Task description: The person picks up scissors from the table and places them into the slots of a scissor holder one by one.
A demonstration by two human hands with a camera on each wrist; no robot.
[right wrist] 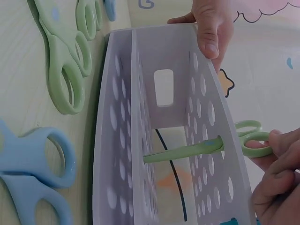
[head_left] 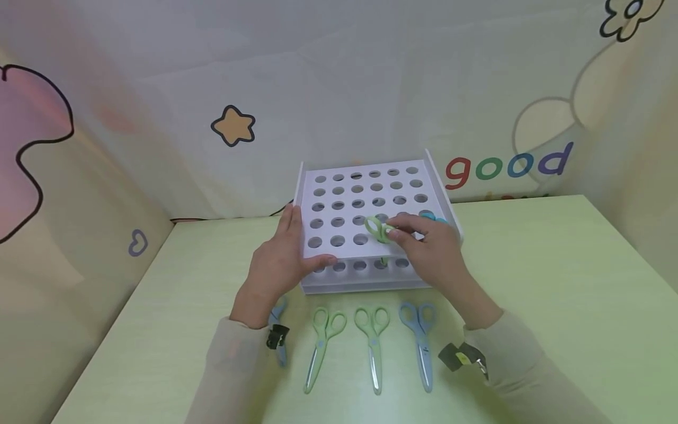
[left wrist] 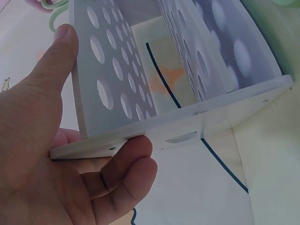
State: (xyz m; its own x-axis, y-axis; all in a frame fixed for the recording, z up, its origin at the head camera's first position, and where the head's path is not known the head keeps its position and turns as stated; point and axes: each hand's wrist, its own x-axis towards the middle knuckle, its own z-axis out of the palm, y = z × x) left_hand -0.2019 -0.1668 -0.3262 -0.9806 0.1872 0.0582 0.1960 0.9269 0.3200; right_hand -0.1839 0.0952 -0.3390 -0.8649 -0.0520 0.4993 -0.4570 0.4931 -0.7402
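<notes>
A white two-level rack [head_left: 348,231] with rows of round holes stands on the table. My left hand [head_left: 275,259] grips its left side, thumb over the top board and fingers around the side panel. My right hand [head_left: 436,247] pinches a pair of green scissors [right wrist: 187,152] by the handles. Their covered blade passes through a hole in the upper board, and the tip reaches the lower board. Beside my right fingers, teal handles [head_left: 431,218] stick up from the top board, partly hidden by the hand.
In front of the rack lie two green scissors [head_left: 318,359], [head_left: 375,359] and blue scissors [head_left: 422,347]. Another blue pair [head_left: 282,353] is partly hidden under my left wrist. A printed cloth backdrop [head_left: 339,88] hangs behind the table [head_left: 529,265].
</notes>
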